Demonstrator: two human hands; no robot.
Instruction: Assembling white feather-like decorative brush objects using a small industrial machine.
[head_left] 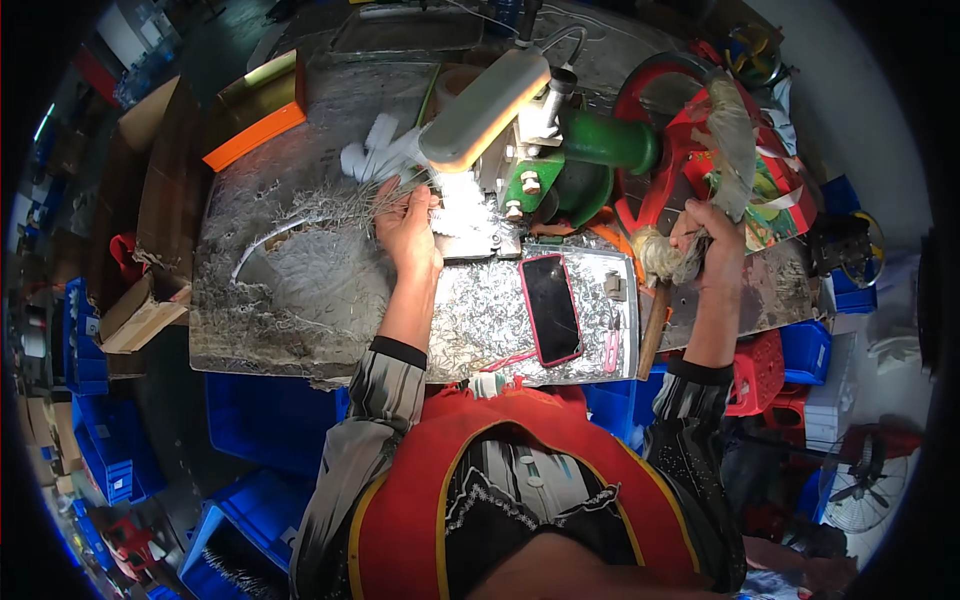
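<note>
My left hand (pixel 408 232) is closed in a pinch beside the lit work spot of a green hand press (pixel 530 185). Thin grey wires (pixel 345 203) fan out to the left from its fingers, and their ends at the press are lost in glare. My right hand (pixel 715 240) wraps round the cloth-bound grip (pixel 660 255) at the end of the press's curved handle. That handle joins a big red wheel (pixel 630 110). A work lamp (pixel 490 110) hangs over the press and hides part of it. White bristly pieces (pixel 380 150) lie behind my left hand.
A phone with a pink rim (pixel 550 310) lies on the foil-like table covering (pixel 470 320), with small pink-handled snippers (pixel 612 345) to its right. An orange open box (pixel 255 110) stands at the far left. Blue bins (pixel 270 420) are below the table edge; a fan (pixel 865 490) stands at right.
</note>
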